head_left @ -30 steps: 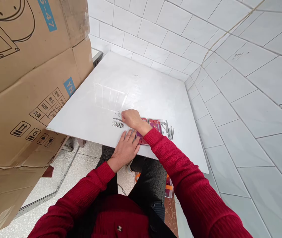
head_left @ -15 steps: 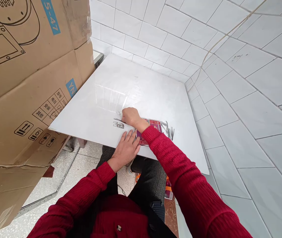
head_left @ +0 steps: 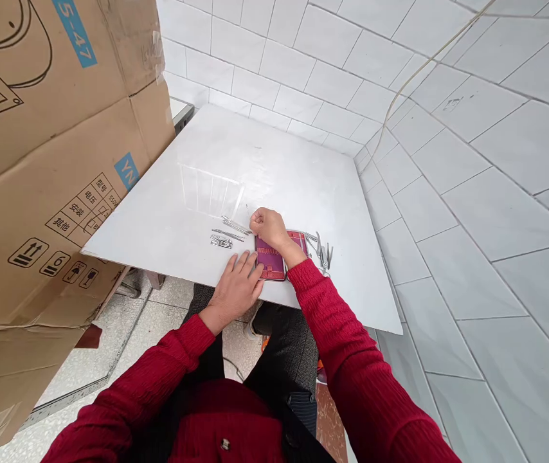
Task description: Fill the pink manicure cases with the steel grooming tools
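An open red and purple manicure case [head_left: 271, 265] lies near the front edge of the white board. My left hand [head_left: 236, 283] is flat with fingers spread, its fingertips at the case's left front corner. Over the back of the case, my right hand [head_left: 269, 226] has its fingers pinched together; whatever they hold is hidden or too thin to name. Several slim metal tools [head_left: 227, 235] lie left of the case, beside a small silver nail clipper-like piece [head_left: 221, 242]. On the right are metal nippers and scissors-like tools [head_left: 323, 252]. My right forearm partly covers the case.
The white board [head_left: 294, 173] serves as a tabletop against a tiled wall [head_left: 274, 77]. A large cardboard box [head_left: 91, 161] stands close on the left. A pale cable [head_left: 400, 96] runs down the wall corner. My legs are under the board's front edge.
My right hand has moved right, from over the slim tools to the back of the case, uncovering those tools. The left hand stays by the case. The whole view has shifted slightly.
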